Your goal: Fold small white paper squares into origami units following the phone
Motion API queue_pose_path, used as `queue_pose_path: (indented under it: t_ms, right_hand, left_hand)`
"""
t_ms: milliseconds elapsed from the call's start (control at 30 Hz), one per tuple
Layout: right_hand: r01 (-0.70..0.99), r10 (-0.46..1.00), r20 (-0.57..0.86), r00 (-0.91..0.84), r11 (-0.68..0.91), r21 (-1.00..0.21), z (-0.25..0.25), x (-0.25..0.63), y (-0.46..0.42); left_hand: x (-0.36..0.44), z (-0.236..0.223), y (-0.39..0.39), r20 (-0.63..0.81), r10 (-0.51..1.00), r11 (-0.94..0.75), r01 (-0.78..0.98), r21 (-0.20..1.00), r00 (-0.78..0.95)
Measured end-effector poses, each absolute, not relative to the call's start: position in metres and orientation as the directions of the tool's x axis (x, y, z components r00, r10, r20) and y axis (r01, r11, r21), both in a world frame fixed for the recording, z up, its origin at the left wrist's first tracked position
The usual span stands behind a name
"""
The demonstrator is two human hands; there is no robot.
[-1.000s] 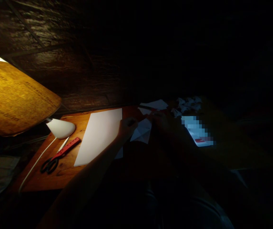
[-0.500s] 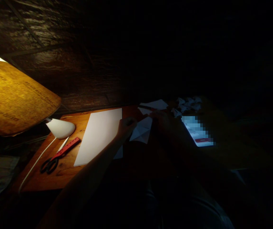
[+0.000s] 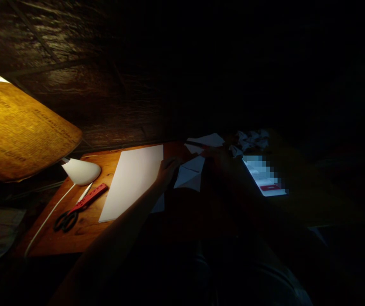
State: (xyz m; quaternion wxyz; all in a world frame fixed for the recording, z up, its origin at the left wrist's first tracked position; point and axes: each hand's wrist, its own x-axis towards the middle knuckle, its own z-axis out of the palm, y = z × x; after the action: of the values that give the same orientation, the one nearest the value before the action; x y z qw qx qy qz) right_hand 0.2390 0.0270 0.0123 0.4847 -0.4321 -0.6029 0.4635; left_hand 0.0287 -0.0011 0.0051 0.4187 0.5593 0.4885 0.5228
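A small creased sheet of white folded paper (image 3: 189, 177) lies between my two hands, with a fold line across it. At its upper left edge my left hand (image 3: 168, 168) is closed, its fingers curled onto the paper. My right hand (image 3: 217, 158) is at the upper right corner, in deep shadow, with its fingertips seemingly pinching that corner. Just beyond lie loose white paper pieces (image 3: 209, 140) with a dark, thin object across them. To the left, a stack of white paper (image 3: 134, 180) lies partly under my left forearm.
A desk lamp (image 3: 82, 171) with a printed shade (image 3: 23, 131) lights the wooden table (image 3: 83, 244) from the left. Scissors (image 3: 66, 221) lie by a red, perforated strip (image 3: 91, 197). On the right are a lit phone (image 3: 261, 176) and several small folded paper shapes (image 3: 252, 140).
The paper between my hands has shifted slightly and its creases look different. My left fingers have flattened toward its edge. My right hand has moved slightly right.
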Motion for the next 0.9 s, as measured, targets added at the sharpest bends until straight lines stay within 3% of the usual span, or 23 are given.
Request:
queue_pose_path:
  t_ms: [167,467,900]
  right_hand:
    - [-0.093,0.99,0.085,-0.113,0.074,-0.993,0.016,0.228,0.026]
    - [-0.2,0.993,0.055,-0.108,0.032,-0.979,0.01,0.223,0.027]
    - [-0.111,0.994,0.078,-0.072,0.069,-0.991,0.006,0.227,0.034]
  left_hand:
    - [0.033,0.01,-0.006,0.169,0.975,-0.196,0.2,0.96,0.144]
    - [0.037,0.014,-0.006,0.168,0.98,-0.181,0.12,0.976,0.109]
    - [0.033,0.008,-0.004,0.159,0.984,-0.167,0.106,0.98,0.08]
